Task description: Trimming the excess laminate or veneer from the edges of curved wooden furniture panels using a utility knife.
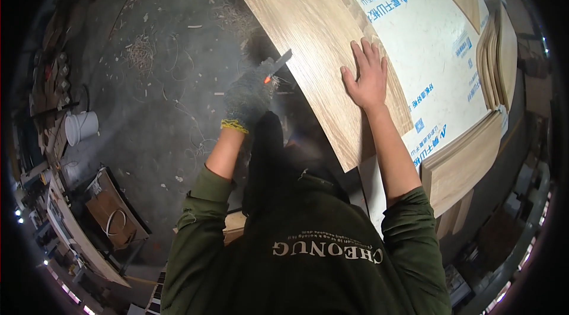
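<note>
My left hand (249, 86), in a grey knit glove with a yellow cuff, is closed on a flat dark blade-like tool (283, 60) with a small orange part. The tool's tip meets the left edge of a long wood-grain board (308, 36) with a rounded far corner; its exact kind is hard to make out. Bare and flat, my right hand (368, 78) lies on that board near its right side, fingers stretched and thumb apart. Beneath the board is a larger white printed sheet (424, 48) with blue marks.
Curved wood-grain panels (496, 57) are stacked at the right, with more panels (459, 164) nearer me. Curly shavings (141, 54) litter the grey floor (172, 101). A white bucket (81, 127) stands at the left, and a cardboard piece (111, 217) rests below it.
</note>
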Available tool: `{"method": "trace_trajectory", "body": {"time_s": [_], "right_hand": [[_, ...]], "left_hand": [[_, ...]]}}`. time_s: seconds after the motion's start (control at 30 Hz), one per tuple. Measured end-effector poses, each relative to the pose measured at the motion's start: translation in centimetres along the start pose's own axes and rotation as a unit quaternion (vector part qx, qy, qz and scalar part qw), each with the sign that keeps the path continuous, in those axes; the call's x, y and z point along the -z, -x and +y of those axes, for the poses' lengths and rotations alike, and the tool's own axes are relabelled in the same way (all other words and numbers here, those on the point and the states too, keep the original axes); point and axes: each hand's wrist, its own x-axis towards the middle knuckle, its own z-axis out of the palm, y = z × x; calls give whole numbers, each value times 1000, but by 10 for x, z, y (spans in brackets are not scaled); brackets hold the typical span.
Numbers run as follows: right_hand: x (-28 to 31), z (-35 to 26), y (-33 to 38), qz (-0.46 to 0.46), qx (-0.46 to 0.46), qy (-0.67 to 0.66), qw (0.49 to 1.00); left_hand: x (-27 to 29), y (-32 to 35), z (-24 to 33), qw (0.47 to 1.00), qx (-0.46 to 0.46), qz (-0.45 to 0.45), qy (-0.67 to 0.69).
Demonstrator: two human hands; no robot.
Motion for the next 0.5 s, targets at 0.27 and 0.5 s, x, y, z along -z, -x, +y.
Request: {"method": "trace_trajectory", "body": {"time_s": [0.27,0.5], "right_hand": [[0,0,1,-6,-9,0,1000],[0,-1,0,-5,-6,5,1000]], "left_hand": [[3,-8,-2,1000,-8,-6,-21],[2,-6,-1,997,17,-40,-57]]}}
